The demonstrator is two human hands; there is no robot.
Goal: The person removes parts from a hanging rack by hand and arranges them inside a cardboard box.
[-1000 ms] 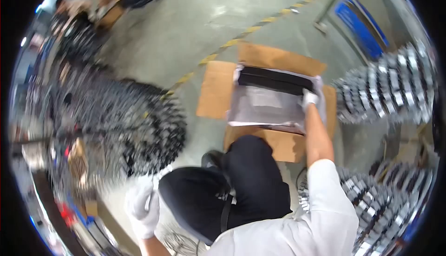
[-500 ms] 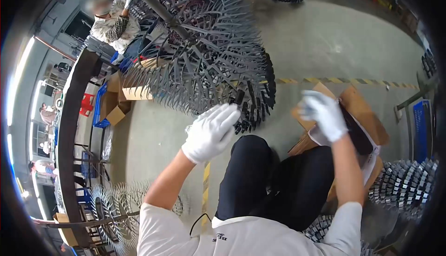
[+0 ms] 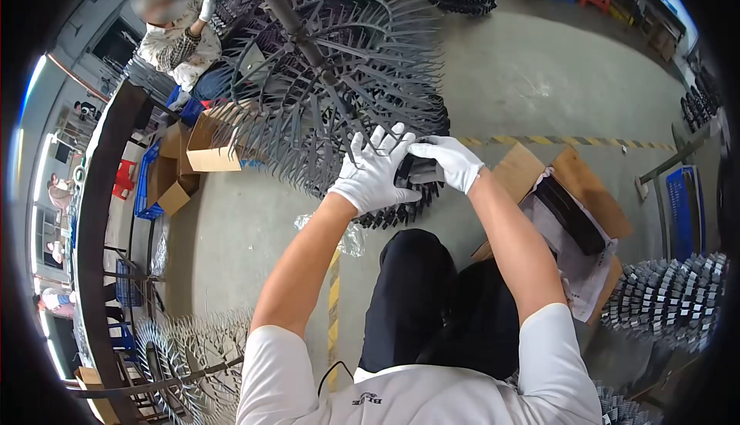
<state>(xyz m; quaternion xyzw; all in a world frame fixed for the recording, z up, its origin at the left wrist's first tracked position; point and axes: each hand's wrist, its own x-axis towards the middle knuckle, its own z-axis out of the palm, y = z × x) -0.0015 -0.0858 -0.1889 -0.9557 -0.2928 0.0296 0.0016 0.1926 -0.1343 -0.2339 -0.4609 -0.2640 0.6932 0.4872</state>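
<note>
My left hand (image 3: 374,171), in a white glove, lies against the lower part of a tall rack (image 3: 320,70) of dark curved prongs, its fingers spread. Beside it my right hand (image 3: 447,163), gloved too, has its fingers curled round a small black piece (image 3: 404,169) between the two hands. Whether that piece is loose or fixed to the rack cannot be made out. To the right, an open cardboard box (image 3: 592,198) lined with pale sheeting holds long black parts (image 3: 570,215).
A person (image 3: 181,43) sits behind the rack at upper left. Cardboard boxes (image 3: 212,144) and a blue crate (image 3: 146,182) stand at left. More part-laden racks (image 3: 667,302) are at right. Yellow-black tape (image 3: 570,141) crosses the floor.
My right hand has left the box and come across to the rack beside my left hand. My left hand has risen from low left to the rack. The view has turned left.
</note>
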